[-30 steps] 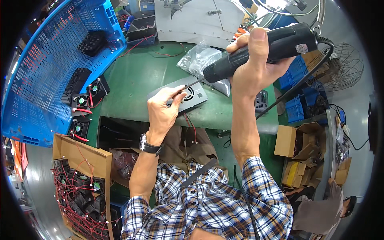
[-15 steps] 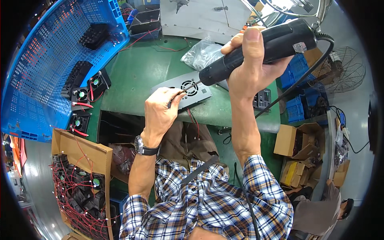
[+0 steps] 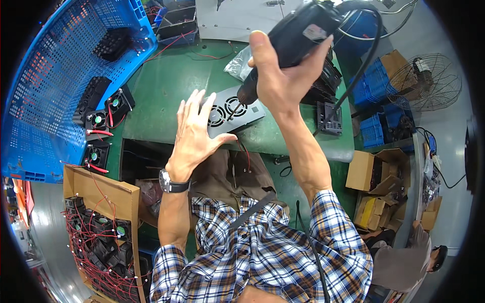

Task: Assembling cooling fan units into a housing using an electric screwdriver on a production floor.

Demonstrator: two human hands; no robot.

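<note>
Right hand [image 3: 283,86] wrapped tight around the black electric screwdriver [image 3: 298,38], bit down on the grey fan plate [image 3: 230,111] at the green worktop's [image 3: 166,86] near edge, left hand [image 3: 194,134] spread flat steadying the plate — fastening looks underway, not finished.

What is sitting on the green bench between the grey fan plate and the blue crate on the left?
In the head view, mostly bare green bench top lies between the grey fan plate and the blue crate; small black fans with red wires sit at the crate's edge.
</note>
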